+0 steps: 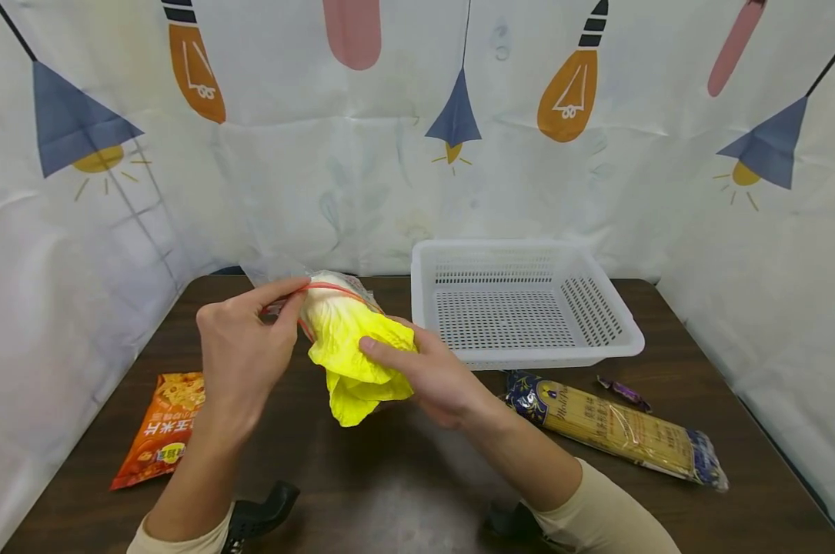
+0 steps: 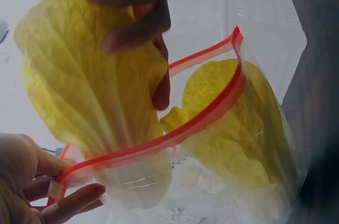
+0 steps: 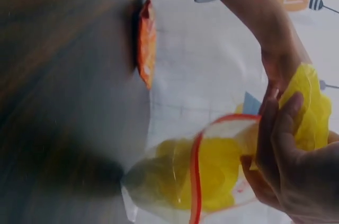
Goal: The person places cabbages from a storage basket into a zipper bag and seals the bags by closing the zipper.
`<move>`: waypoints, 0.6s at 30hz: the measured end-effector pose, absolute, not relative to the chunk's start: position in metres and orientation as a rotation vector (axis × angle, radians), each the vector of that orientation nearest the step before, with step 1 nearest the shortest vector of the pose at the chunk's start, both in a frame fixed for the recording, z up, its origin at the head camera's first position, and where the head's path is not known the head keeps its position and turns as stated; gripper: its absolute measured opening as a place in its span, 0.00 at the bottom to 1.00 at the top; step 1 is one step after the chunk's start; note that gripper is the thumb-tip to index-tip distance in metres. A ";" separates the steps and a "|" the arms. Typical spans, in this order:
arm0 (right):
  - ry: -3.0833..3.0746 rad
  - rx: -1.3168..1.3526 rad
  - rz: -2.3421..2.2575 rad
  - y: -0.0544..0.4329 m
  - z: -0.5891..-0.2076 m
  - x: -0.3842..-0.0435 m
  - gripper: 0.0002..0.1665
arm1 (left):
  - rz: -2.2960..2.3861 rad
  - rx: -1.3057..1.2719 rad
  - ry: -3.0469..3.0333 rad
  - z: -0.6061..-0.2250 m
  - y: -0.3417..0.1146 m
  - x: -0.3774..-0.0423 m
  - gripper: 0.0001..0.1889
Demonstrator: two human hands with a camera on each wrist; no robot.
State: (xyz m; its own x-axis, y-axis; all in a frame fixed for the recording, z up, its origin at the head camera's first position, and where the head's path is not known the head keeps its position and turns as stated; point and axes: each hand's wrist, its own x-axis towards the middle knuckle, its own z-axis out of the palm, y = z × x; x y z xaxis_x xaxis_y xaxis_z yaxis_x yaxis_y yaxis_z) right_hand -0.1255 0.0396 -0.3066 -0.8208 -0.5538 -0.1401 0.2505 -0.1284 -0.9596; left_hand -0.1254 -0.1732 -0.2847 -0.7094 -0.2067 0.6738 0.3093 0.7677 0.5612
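Note:
My left hand (image 1: 237, 346) pinches the red zip edge of a clear zip bag (image 2: 206, 115) near one corner, and the bag's mouth gapes. A yellow cabbage leaf (image 1: 362, 342) with a pale stem is in my right hand (image 1: 434, 377), thumb on top and fingers beneath. In the left wrist view this leaf's pale stem end is down inside the bag, while its broad yellow part stands out above the zip. Another yellow leaf (image 2: 233, 134) lies within the bag, beside the held one. Both hands and the bag are raised over the brown table (image 1: 389, 492).
A white perforated basket (image 1: 528, 358) stands at the back right. In front of it are a long pack of noodles (image 1: 611, 423) and a small purple wrapped item (image 1: 623, 392). An orange snack bag (image 1: 157, 431) lies at the left. Printed curtains (image 1: 389, 169) surround the table.

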 end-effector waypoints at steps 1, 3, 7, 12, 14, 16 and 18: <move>1.603 -0.327 -2.009 0.038 -0.307 -0.125 0.25 | -0.875 -0.084 -2.196 -0.285 -0.173 -0.125 0.09; 1.590 -0.301 -2.039 0.034 -0.308 -0.125 0.25 | -0.887 -0.094 -2.196 -0.285 -0.172 -0.125 0.09; 1.618 -0.271 -2.074 0.028 -0.310 -0.125 0.27 | -0.896 -0.098 -2.201 -0.285 -0.171 -0.125 0.09; 1.656 -0.258 -2.121 0.023 -0.310 -0.125 0.26 | -0.901 -0.104 -2.207 -0.286 -0.171 -0.126 0.09; 1.645 -0.242 -2.154 0.022 -0.309 -0.125 0.25 | -0.902 -0.108 -2.208 -0.286 -0.171 -0.126 0.09; 1.635 -0.225 -2.184 0.021 -0.308 -0.125 0.25 | -0.904 -0.115 -2.213 -0.287 -0.171 -0.126 0.09; 1.631 -0.220 -2.211 0.020 -0.308 -0.125 0.26 | -0.901 -0.124 -2.220 -0.286 -0.171 -0.126 0.09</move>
State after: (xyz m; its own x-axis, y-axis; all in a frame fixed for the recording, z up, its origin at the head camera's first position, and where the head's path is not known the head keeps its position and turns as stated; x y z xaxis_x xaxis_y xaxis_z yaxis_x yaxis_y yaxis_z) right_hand -0.1250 0.0198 -0.3081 -0.9144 -0.3924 -0.0989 0.2102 -0.2518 -0.9447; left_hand -0.1263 -0.1711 -0.2864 -0.7325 -0.1709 0.6589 0.3367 0.7503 0.5690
